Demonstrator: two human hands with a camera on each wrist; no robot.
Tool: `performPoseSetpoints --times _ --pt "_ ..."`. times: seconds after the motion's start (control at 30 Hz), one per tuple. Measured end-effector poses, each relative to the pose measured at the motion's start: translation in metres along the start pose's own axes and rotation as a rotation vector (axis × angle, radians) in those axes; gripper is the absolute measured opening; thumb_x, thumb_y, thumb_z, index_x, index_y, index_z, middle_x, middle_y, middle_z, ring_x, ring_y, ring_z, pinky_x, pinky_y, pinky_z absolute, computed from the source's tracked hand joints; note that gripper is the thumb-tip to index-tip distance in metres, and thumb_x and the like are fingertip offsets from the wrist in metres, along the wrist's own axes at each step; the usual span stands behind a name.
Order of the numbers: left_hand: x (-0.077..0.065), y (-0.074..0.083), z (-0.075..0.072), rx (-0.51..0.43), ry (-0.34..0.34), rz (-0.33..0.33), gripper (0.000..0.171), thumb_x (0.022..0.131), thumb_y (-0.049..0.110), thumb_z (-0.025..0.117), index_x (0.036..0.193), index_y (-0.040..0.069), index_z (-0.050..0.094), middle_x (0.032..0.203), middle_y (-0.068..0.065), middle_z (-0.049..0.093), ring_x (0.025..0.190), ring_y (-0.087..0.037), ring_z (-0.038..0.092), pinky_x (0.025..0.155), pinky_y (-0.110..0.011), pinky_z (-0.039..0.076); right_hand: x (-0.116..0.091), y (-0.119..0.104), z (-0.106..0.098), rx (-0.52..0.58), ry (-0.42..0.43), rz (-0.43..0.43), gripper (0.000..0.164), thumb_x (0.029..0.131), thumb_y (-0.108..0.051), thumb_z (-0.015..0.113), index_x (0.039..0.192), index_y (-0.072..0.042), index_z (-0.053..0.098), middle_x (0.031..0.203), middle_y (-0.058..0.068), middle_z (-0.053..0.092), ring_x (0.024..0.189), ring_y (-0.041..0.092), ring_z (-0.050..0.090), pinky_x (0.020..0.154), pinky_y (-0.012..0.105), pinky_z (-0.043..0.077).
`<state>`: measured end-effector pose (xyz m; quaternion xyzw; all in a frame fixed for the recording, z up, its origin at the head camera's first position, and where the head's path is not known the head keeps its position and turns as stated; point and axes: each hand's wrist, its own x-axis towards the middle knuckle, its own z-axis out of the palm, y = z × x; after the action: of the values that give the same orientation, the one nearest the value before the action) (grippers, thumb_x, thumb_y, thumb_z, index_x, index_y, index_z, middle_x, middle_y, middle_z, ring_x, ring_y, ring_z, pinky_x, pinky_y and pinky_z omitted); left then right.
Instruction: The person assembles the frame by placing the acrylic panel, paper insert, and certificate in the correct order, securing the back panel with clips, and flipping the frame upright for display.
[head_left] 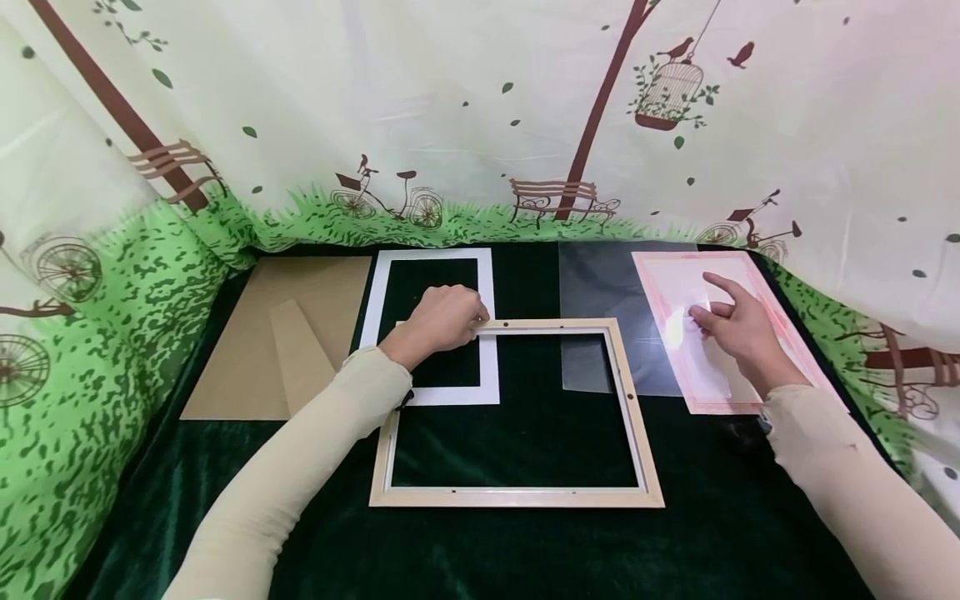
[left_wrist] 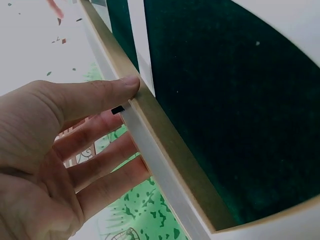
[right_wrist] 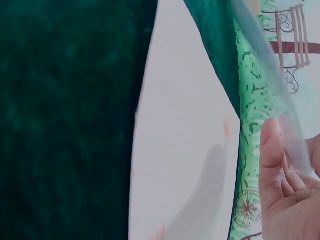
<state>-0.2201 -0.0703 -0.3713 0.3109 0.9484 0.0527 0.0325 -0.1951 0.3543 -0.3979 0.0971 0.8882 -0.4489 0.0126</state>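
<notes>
My left hand [head_left: 442, 321] grips the far rail of a pale wooden picture frame [head_left: 517, 498]. In the left wrist view the thumb lies on one side of the rail [left_wrist: 175, 160], with fingers on the other. My right hand [head_left: 738, 333] pinches the right edge of a clear plastic sheet [head_left: 600, 292] between thumb and fingers, its index finger extended. That edge lies over a white sheet with a pink border [head_left: 783, 329]. In the right wrist view the see-through sheet [right_wrist: 280, 90] runs up from the fingertips.
A white mat border [head_left: 490, 358] lies behind the wooden frame, partly under my left hand. A brown backing board [head_left: 240, 333] with a stand leg lies at far left. Dark green cloth [head_left: 517, 550] covers the table, and a printed curtain [head_left: 450, 125] hangs behind it.
</notes>
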Motion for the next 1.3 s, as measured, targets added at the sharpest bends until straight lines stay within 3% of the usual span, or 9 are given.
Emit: performPoseSetpoints --times 0.47,0.83,0.97,1.13,1.3 --pt "0.004 -0.003 0.0 -0.007 -0.014 0.005 0.024 0.089 0.008 0.069 0.108 0.016 0.079 0.112 -0.002 0.075 0.089 -0.019 0.069 0.064 -0.032 0.057 -0.01 0.01 -0.042 0.104 0.037 0.08 0.069 0.1 -0.018 0.058 0.158 -0.032 0.024 0.081 -0.031 0.065 0.072 -0.002 0.062 0.065 0.017 0.055" --pt "0.006 -0.003 0.004 -0.005 -0.021 -0.026 0.021 0.091 0.011 0.069 0.108 0.018 0.079 0.113 0.0 0.075 0.093 -0.018 0.069 0.068 -0.032 0.057 -0.02 0.008 -0.076 0.277 0.078 0.181 0.069 0.1 -0.019 0.057 0.154 -0.045 0.025 0.083 -0.024 0.066 0.07 0.003 0.06 0.061 0.017 0.053" --pt "0.007 -0.003 0.003 -0.016 -0.026 -0.042 0.02 0.092 0.013 0.069 0.109 0.018 0.079 0.115 0.0 0.074 0.095 -0.018 0.069 0.069 -0.033 0.057 -0.022 0.006 -0.082 0.298 0.097 0.221 0.068 0.1 -0.021 0.057 0.152 -0.049 0.025 0.082 -0.025 0.066 0.069 0.005 0.061 0.062 0.016 0.052" --pt "0.008 -0.003 0.003 -0.029 -0.044 -0.081 0.02 0.09 0.017 0.073 0.109 0.02 0.079 0.119 0.001 0.073 0.096 -0.018 0.069 0.073 -0.033 0.057 -0.023 0.004 -0.082 0.214 0.139 0.234 0.065 0.102 -0.024 0.052 0.153 -0.048 0.021 0.081 -0.03 0.063 0.071 0.003 0.061 0.063 0.015 0.052" --pt "0.008 -0.005 0.005 -0.057 -0.05 -0.099 0.024 0.088 0.02 0.076 0.112 0.019 0.077 0.113 0.0 0.074 0.092 -0.017 0.067 0.075 -0.034 0.056 -0.023 0.003 -0.084 0.303 0.139 0.221 0.065 0.101 -0.025 0.054 0.154 -0.045 0.023 0.079 -0.026 0.067 0.067 0.003 0.062 0.062 0.014 0.053"
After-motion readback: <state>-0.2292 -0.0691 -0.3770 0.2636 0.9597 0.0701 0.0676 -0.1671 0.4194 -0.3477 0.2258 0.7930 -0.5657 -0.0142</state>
